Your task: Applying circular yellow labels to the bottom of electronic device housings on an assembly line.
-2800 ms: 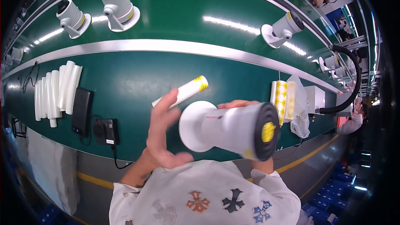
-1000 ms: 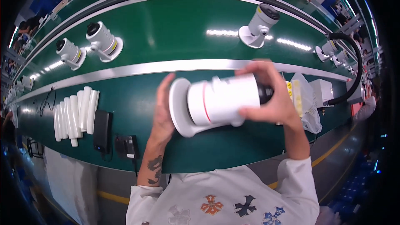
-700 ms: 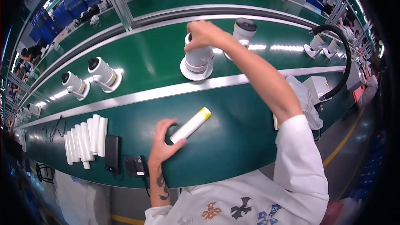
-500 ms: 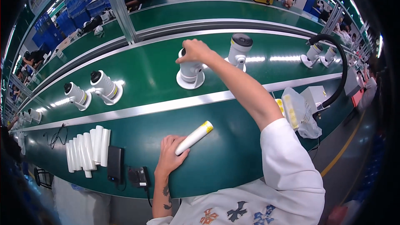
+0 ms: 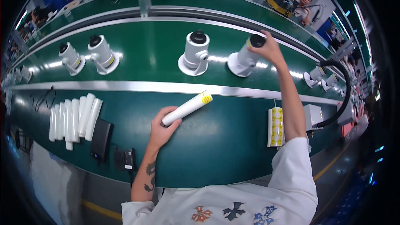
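My left hand [image 5: 164, 126] is closed around the lower end of a white sticker roll [image 5: 188, 107]. Yellow stickers show at its far end, which points up and right over the near green bench. On the far side of a metal rail, my right hand [image 5: 266, 51] grips the black top of a white cylindrical device [image 5: 246, 59] that leans on a round base. A similar device [image 5: 196, 54] stands untouched to its left, black cap upward. Farther left, a pair of the same kind, one device [image 5: 102, 54] and another [image 5: 71, 59], rest on the green surface.
Several white rolls [image 5: 73, 118] lie at the left, beside a black box [image 5: 101, 140] and a black adapter [image 5: 124, 159]. Near my right forearm lies a sheet of yellow stickers [image 5: 276, 127]. A black flexible hose [image 5: 346, 91] arches at the right. The metal rail [image 5: 158, 86] crosses between surfaces.
My right hand has gone from the middle device to the one on its right, which now leans. The middle device stands free. My left hand still holds the roll; the view has shifted.
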The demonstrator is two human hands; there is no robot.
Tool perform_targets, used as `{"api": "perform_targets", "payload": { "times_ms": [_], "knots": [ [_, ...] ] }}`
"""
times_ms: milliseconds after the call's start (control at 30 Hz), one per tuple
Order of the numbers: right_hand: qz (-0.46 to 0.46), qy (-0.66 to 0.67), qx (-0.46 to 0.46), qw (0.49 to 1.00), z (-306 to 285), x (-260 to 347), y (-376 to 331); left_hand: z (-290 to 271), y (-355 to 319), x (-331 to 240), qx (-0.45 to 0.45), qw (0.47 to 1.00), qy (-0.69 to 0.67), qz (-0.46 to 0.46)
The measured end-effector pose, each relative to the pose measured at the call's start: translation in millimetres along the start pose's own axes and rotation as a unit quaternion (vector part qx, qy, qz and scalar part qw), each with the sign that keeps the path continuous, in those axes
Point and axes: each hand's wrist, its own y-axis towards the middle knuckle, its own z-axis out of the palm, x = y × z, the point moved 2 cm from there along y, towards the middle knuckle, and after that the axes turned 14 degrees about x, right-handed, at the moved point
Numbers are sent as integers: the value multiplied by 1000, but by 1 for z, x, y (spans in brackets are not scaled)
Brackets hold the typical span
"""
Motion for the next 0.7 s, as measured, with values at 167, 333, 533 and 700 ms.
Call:
{"api": "perform_targets", "payload": {
  "times_ms": [167, 333, 533, 700],
  "knots": [
    [-172, 70, 48, 981, -46, 70, -113, -6, -4, -9, -14, 997, -75, -21],
    [-316, 89, 237, 914, -41, 132, -211, -7, -2, -28, 13, 992, -122, 29],
    [-390, 30, 389, 834, 1, 172, -250, -3, 6, -66, 37, 992, -44, 115],
    [-368, 34, 361, 856, 9, 163, -251, 6, 14, -87, 67, 987, -36, 140]
  ]
}}
